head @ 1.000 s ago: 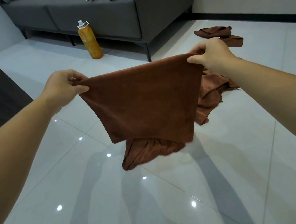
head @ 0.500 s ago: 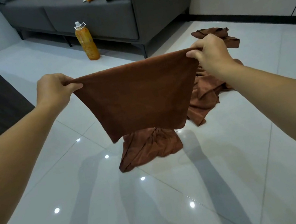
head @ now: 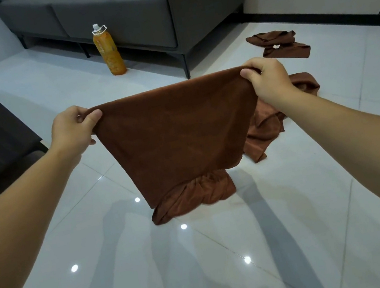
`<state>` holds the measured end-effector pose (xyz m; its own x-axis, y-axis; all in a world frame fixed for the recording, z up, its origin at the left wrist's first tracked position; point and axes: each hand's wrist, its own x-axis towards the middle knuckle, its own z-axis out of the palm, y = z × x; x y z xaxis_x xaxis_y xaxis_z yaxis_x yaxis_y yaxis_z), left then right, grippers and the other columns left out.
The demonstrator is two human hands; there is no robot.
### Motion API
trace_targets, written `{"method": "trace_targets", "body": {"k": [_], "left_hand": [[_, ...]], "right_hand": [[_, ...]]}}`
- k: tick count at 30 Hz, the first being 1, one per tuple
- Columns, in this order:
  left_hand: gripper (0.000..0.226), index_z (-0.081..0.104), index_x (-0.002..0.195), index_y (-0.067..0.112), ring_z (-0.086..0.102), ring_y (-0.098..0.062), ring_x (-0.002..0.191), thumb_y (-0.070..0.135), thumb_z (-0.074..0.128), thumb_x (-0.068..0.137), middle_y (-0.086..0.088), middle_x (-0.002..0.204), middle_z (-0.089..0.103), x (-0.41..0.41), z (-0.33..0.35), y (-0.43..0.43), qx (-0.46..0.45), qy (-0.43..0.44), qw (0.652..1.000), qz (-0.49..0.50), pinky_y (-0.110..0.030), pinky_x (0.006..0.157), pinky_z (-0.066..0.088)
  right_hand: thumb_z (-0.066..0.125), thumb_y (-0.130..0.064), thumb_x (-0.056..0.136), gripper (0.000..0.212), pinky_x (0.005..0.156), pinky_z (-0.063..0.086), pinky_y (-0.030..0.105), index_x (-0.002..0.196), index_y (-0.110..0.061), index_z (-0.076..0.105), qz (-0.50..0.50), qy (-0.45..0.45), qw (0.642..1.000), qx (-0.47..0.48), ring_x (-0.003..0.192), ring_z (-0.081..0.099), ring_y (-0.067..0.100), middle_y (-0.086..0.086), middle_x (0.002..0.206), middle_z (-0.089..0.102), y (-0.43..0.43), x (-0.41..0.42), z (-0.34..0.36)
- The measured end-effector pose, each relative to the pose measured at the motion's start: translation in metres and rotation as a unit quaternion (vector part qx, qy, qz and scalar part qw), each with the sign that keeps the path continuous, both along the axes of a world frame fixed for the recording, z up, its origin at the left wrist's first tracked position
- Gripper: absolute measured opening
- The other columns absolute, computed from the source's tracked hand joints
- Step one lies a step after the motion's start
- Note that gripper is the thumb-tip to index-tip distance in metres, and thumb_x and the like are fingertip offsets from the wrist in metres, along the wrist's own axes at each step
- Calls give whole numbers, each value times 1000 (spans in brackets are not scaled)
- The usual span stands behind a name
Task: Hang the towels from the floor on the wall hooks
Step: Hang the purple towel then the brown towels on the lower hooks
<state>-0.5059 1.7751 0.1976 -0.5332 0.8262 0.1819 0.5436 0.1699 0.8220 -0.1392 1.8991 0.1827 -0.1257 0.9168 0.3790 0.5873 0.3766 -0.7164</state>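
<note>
left hand (head: 71, 130) and right hand (head: 266, 80) slightly lower with held towel (head: 177, 133) | far towel (head: 278, 45) now unobstructed

Single head-worn view, wide-angle, facing forward and down over floor (head: 227, 262), close behind outstretched arms.

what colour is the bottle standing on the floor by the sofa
Orange, with a white cap: the bottle shows clearly in the head view, upright before the grey sofa.

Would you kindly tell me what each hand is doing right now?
Left hand: grips the brown towel's left top corner.
Right hand: grips its right top corner.
</note>
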Motion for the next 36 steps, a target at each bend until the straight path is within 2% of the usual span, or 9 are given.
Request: {"method": "trace_targets", "body": {"k": [4, 10, 12, 14, 17, 23, 27, 31, 36], "left_hand": [[12, 57, 85, 15, 63, -20, 74, 21, 62, 95, -7, 81, 61, -7, -9, 14, 19, -42, 999, 3, -17, 48, 53], [13, 59, 98, 5, 67, -22, 85, 18, 61, 95, -19, 96, 64, -10, -1, 20, 20, -51, 998, 10, -18, 61, 57], [8, 60, 91, 12, 66, -18, 85, 19, 63, 94, -12, 94, 66, -9, 14, 12, 13, -52, 998, 27, -18, 68, 56], [13, 58, 82, 22, 65, -10, 78, 19, 66, 92, -2, 85, 66, -9, 37, 2, 4, -55, 998, 38, -18, 74, 55], [17, 58, 81, 25, 65, -5, 77, 16, 68, 90, 5, 82, 65, -11, 85, -20, -1, -85, 996, 35, -18, 76, 55], [21, 60, 81, 26, 68, -16, 87, 11, 74, 84, -2, 86, 67, -23, 206, -64, -9, -98, 994, 55, -27, 85, 56], [19, 61, 84, 23, 70, -18, 89, 13, 77, 81, -8, 93, 70, -28, 293, -100, -15, -112, 991, 78, -32, 85, 57], [19, 61, 88, 18, 70, -17, 88, 11, 78, 80, -9, 93, 69, -19, 384, -140, -26, -115, 988, 100, -32, 84, 58], [27, 59, 90, 16, 69, -16, 87, 6, 80, 76, -1, 87, 67, -4, 480, -207, -66, -77, 986, 136, -27, 80, 57]], "right_hand": [[53, -20, 99, 18, 67, 36, 7, 103, -12, 69, -11, -5, 1000, 1, 89, 54, 12, -3, 94, 62, 11, -7, -7], [55, -20, 98, 17, 75, 42, 15, 103, -12, 69, -22, -3, 1000, -4, 88, 56, 12, -2, 93, 63, 18, -24, 2], [56, -20, 97, 18, 84, 43, 19, 106, -12, 70, -32, -12, 999, -6, 93, 54, 11, 0, 100, 62, 13, -29, 16], [57, -19, 96, 20, 89, 42, 21, 110, -12, 70, -37, -22, 999, -12, 95, 53, 11, 0, 103, 59, 5, -34, 38], [59, -18, 96, 20, 89, 42, 18, 110, -12, 70, -37, -25, 998, -33, 96, 53, 11, 0, 103, 57, -9, -42, 83], [61, -19, 95, 17, 91, 53, 33, 107, -13, 71, -15, -32, 997, -66, 98, 59, 16, -4, 102, 57, -36, -60, 201], [61, -18, 95, 16, 91, 52, 29, 107, -14, 71, 10, -39, 996, -78, 97, 58, 14, 1, 105, 60, -62, -71, 293], [64, -18, 93, 14, 88, 54, 36, 104, -16, 72, 24, -28, 995, -94, 96, 61, 18, -3, 101, 58, -91, -70, 382], [66, -14, 91, 15, 91, 50, 28, 105, -14, 72, 104, -82, 988, -73, 96, 58, 13, 3, 103, 64, -128, -59, 482]]}}
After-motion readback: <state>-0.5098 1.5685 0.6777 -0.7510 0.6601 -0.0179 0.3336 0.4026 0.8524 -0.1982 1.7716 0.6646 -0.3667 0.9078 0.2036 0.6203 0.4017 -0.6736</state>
